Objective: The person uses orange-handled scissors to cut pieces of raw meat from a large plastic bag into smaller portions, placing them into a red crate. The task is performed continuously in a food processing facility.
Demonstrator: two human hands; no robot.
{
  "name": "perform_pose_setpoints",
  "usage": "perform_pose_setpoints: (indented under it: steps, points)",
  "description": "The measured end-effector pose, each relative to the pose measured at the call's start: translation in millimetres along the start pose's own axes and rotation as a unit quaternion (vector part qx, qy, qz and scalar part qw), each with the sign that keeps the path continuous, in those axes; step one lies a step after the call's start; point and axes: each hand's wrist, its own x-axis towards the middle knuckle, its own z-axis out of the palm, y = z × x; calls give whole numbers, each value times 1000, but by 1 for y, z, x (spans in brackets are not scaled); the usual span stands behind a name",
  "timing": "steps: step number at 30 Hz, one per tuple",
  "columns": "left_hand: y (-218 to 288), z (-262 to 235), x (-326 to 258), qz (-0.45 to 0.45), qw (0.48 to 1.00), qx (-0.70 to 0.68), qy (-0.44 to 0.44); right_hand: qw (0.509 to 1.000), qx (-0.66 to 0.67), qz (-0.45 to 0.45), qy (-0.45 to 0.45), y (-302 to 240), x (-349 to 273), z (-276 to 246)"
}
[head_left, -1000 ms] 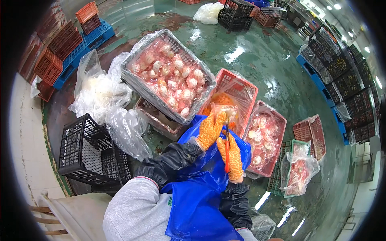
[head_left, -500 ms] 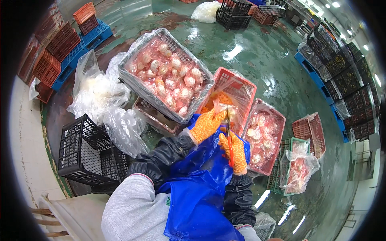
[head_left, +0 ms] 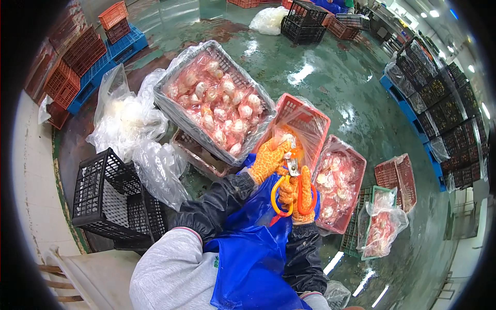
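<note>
My left hand (head_left: 268, 159), in an orange patterned glove, is closed round a small whitish piece (head_left: 287, 137) above the red crate (head_left: 309, 120). Its kind is hard to make out. My right hand (head_left: 300, 195), gloved alike, grips scissors (head_left: 277, 198) by their yellow and red-orange handles, which stand apart. The scissors' short metal part (head_left: 293, 166) points up toward the left hand's fingers; the tips are partly hidden. Orange bits in clear film (head_left: 296, 153) lie in the crate under my hands.
A large grey crate (head_left: 166, 96) of pale round pieces in reddish liquid stands at left. Another red crate (head_left: 356, 194) of similar pieces is at right. Black crates (head_left: 98, 206) and clear plastic bags (head_left: 126, 121) lie left. Stacked crates (head_left: 444, 98) line the right side.
The scissors have turned, so their handles now spread apart and face me, and the blades show less. My left hand has shifted slightly with the whitish piece. The view moved a little.
</note>
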Motion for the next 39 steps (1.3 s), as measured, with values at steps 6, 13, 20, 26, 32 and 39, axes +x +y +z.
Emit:
perform_pose_setpoints:
  steps: [6, 13, 20, 26, 32, 39]
  points:
    - [-14, -21, 26, 136, 916, 376, 36, 996, -42, 23, 78, -15, 12, -7]
    - [-21, -29, 19, 11, 991, 130, 4, 907, -347, 3, 238, -17, 22, 13]
    - [-24, -29, -3, 76, 948, 293, 99, 935, -114, -264, 208, -4, -35, -12]
    - [-20, -138, 42, 212, 681, 663, 230, 921, -72, -283, 258, 7, -79, -20]
    - [34, -168, 86, 153, 738, 643, 139, 949, -15, -234, 213, 19, -74, -22]
    - [17, -147, 118, -119, 626, 771, -15, 940, -8, -239, 243, 27, -95, -45]
